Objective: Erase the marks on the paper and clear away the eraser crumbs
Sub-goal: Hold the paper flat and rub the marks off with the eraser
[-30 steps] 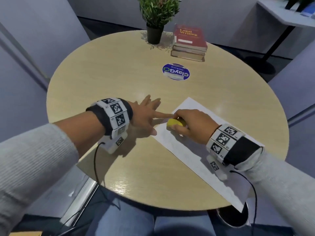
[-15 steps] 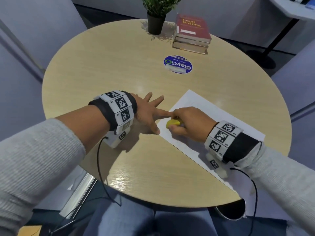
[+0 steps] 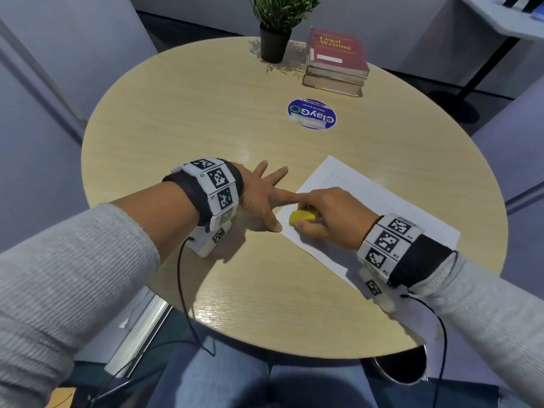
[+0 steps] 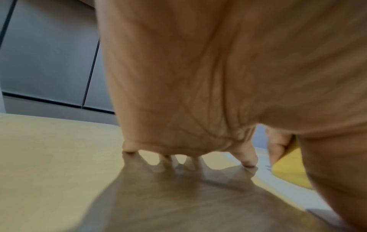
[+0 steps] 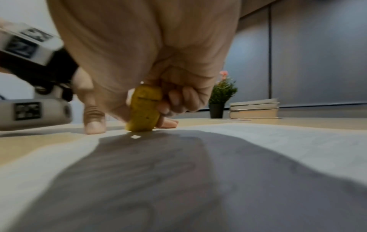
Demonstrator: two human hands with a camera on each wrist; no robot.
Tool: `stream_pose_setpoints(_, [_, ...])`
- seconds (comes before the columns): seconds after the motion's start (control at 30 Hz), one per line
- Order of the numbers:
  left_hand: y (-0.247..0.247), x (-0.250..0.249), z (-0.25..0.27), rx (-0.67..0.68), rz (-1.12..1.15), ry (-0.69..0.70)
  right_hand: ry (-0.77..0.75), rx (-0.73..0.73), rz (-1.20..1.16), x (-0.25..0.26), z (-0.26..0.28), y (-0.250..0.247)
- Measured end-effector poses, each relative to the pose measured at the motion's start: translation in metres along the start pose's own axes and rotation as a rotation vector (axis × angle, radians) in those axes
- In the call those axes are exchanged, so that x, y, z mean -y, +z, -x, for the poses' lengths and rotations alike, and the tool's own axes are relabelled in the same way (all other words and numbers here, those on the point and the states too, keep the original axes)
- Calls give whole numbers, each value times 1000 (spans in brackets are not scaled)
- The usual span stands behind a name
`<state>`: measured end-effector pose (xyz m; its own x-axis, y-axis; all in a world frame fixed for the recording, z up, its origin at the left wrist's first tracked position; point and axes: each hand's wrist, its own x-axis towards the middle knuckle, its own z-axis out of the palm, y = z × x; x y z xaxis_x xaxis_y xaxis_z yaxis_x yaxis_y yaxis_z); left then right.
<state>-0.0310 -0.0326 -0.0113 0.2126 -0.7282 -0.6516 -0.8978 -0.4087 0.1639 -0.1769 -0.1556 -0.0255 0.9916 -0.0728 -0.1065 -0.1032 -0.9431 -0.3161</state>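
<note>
A white sheet of paper [image 3: 368,195] lies slantwise on the round wooden table [image 3: 182,119], its near corner hanging over the table edge. My right hand [image 3: 326,216] grips a yellow eraser [image 3: 303,217] and presses its end on the paper near the sheet's left edge; the right wrist view shows the eraser [image 5: 145,108] upright between thumb and curled fingers. My left hand [image 3: 262,195] lies spread with straight fingers, its thumb and forefinger pressing on the paper's left edge beside the eraser [image 4: 290,169]. Faint pencil marks show on the paper [image 5: 278,141].
At the table's far side stand a small potted plant [image 3: 276,28] and a stack of books [image 3: 335,63] with a red one on top. A round blue sticker [image 3: 312,113] lies mid-table. A dark bin [image 3: 400,366] sits below the near right edge.
The right hand has shifted the eraser slightly along the paper's left edge. The left hand stays spread in the same spot. The head view has moved a little.
</note>
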Motion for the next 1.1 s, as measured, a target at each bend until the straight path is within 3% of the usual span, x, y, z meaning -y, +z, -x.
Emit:
stream_pose_setpoints(0.07, [0, 0, 1, -3, 5, -5, 40, -37, 23, -3, -2, -2])
stream_pose_setpoints(0.17, [2, 0, -1, -9, 4, -11, -55, 13, -15, 4, 4, 3])
stream_pose_setpoints(0.3, [2, 1, -2, -15, 2, -17, 55, -65, -11, -3, 0, -4])
stream_pose_setpoints(0.43, [3, 0, -3, -12, 6, -13, -60, 34, -61, 6, 8, 0])
stream_pose_setpoints(0.53, [3, 2, -3, -15, 7, -13, 58, -54, -102, -2, 4, -5])
stream_pose_setpoints(0.7, [3, 1, -4, -18, 0, -15, -27, 27, -112, 5, 10, 0])
stream_pose_setpoints(0.8, [4, 2, -4, -25, 7, -15, 101, -77, -119, -6, 4, -6])
stream_pose_setpoints(0.97, [4, 1, -4, -20, -2, -13, 1, 5, -132, 3, 12, 0])
stream_pose_setpoints(1.1, [4, 2, -5, -27, -12, -20, 112, -82, -82, -6, 8, -6])
